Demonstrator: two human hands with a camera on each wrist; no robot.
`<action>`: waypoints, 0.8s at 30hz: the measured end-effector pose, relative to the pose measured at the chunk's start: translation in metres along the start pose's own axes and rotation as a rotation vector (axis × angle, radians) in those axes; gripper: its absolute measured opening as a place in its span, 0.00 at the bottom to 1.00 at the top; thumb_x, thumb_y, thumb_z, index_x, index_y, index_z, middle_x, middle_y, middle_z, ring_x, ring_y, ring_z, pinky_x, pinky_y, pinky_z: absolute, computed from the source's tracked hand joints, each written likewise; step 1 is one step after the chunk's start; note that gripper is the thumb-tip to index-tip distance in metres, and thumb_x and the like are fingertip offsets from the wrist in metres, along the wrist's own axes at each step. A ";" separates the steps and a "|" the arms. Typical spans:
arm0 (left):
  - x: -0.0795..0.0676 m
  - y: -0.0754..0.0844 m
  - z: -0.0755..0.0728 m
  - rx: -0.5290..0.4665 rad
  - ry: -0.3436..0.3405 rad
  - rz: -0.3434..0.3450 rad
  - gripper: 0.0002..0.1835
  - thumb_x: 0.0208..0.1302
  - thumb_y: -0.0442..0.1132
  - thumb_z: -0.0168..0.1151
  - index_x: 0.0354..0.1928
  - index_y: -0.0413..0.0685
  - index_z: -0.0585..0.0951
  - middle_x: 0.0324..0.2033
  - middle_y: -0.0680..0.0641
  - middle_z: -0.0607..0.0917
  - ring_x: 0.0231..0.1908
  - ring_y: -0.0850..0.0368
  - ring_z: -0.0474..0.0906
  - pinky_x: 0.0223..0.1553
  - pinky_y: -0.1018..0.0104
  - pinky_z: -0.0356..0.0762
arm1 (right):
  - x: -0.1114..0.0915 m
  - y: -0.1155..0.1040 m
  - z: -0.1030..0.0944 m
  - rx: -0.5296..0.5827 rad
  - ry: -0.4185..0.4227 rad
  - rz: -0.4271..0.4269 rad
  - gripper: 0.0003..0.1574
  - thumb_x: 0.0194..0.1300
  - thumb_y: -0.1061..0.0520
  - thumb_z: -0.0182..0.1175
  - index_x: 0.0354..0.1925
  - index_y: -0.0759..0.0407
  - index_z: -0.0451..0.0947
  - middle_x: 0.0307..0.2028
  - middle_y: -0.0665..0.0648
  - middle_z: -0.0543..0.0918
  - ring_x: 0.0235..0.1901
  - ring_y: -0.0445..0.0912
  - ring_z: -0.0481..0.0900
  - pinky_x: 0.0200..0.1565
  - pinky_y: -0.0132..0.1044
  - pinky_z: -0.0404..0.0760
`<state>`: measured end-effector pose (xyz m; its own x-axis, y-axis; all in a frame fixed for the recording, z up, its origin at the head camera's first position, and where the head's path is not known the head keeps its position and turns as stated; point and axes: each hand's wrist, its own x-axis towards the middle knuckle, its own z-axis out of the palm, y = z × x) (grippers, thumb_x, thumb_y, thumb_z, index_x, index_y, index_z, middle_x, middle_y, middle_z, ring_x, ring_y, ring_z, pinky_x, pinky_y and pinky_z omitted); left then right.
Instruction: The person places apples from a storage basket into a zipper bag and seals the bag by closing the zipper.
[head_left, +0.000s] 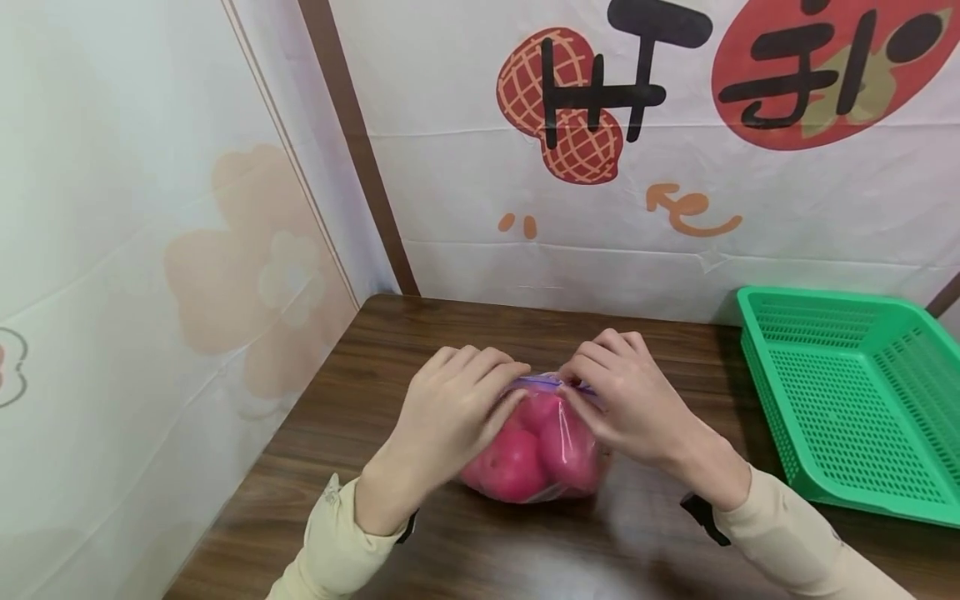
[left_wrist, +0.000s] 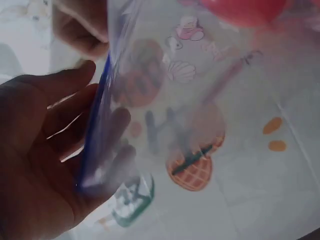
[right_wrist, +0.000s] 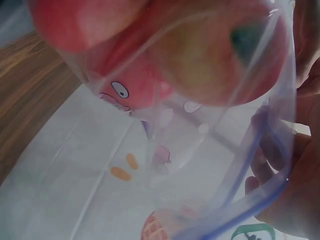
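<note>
A clear zip bag (head_left: 537, 454) full of red apples (head_left: 510, 463) stands on the brown wooden table (head_left: 360, 392). My left hand (head_left: 459, 398) and right hand (head_left: 619, 393) both pinch the bag's blue zip strip (head_left: 542, 382) at the top, fingertips nearly meeting. In the left wrist view the blue strip (left_wrist: 97, 120) runs between my fingers (left_wrist: 55, 115). The right wrist view looks through the bag (right_wrist: 210, 150) at the apples (right_wrist: 210, 55), with my fingers (right_wrist: 300, 165) behind the zip strip (right_wrist: 250, 200).
A green plastic basket (head_left: 855, 400) sits on the table at the right. White printed sheets (head_left: 675, 208) wall in the back and left sides. Cream sleeves (head_left: 330, 542) cover both forearms.
</note>
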<state>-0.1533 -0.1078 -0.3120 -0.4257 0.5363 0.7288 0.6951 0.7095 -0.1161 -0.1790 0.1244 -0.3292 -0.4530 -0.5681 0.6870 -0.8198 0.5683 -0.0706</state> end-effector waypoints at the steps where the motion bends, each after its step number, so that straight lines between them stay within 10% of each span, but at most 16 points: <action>1: 0.002 0.001 0.001 0.033 0.000 0.012 0.11 0.58 0.41 0.70 0.43 0.50 0.86 0.36 0.54 0.85 0.35 0.56 0.80 0.39 0.64 0.75 | 0.001 -0.002 0.000 -0.004 -0.002 -0.006 0.06 0.54 0.61 0.68 0.32 0.53 0.80 0.30 0.46 0.81 0.36 0.44 0.71 0.43 0.43 0.65; 24: 0.000 -0.015 0.008 0.006 0.070 0.017 0.05 0.57 0.32 0.70 0.35 0.45 0.84 0.31 0.51 0.81 0.30 0.55 0.75 0.32 0.65 0.71 | -0.010 0.014 -0.025 -0.010 -0.071 0.045 0.07 0.55 0.59 0.70 0.31 0.51 0.80 0.31 0.44 0.81 0.39 0.45 0.71 0.43 0.39 0.69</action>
<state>-0.1688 -0.1147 -0.3154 -0.3725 0.5154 0.7718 0.6984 0.7033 -0.1325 -0.1767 0.1532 -0.3189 -0.5134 -0.5823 0.6304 -0.7944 0.6003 -0.0926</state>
